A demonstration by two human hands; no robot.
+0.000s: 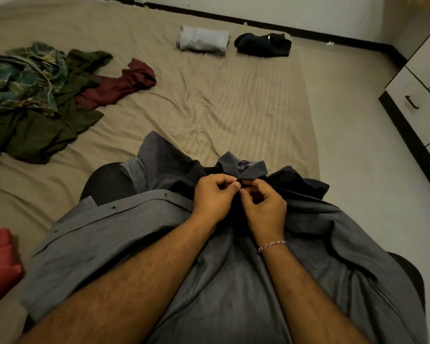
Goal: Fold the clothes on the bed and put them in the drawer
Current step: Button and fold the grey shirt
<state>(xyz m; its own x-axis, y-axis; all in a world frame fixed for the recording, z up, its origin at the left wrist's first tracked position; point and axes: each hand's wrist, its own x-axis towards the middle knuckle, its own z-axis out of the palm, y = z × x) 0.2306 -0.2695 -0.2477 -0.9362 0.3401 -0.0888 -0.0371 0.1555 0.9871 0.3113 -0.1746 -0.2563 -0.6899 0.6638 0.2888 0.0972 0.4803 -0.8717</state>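
Clothes not yet folded lie heaped at the left of the bed, kept apart from two folded bundles at the far edge. Spread over the person's lap, the grey shirt faces up, probably for buttoning: left hand and right hand both pinch its placket just below the collar. At right stands the drawer, shut.

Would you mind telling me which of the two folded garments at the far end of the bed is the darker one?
The black folded garment, on the right, beside the light grey folded one to its left.
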